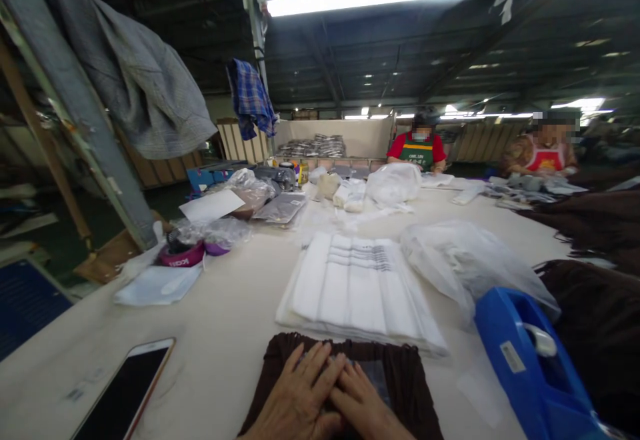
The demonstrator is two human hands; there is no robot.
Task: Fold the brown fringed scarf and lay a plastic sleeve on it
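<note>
Both my hands lie flat on a folded dark brown garment (400,373) at the near edge of the white table (235,313). My left hand (300,397) has its fingers stretched out and slightly overlaps my right hand (363,407), which is also flat with fingers extended. A small clear plastic piece shows on the garment just beyond my fingertips. Right behind the garment sits a stack of white plastic bags (357,287) with grey printed lines.
A phone (127,390) lies at the near left and a blue tape dispenser (535,367) at the near right. Crumpled clear bags (465,260), purple tape rolls (183,253) and brown garments (595,320) surround them. Two people work at the far end.
</note>
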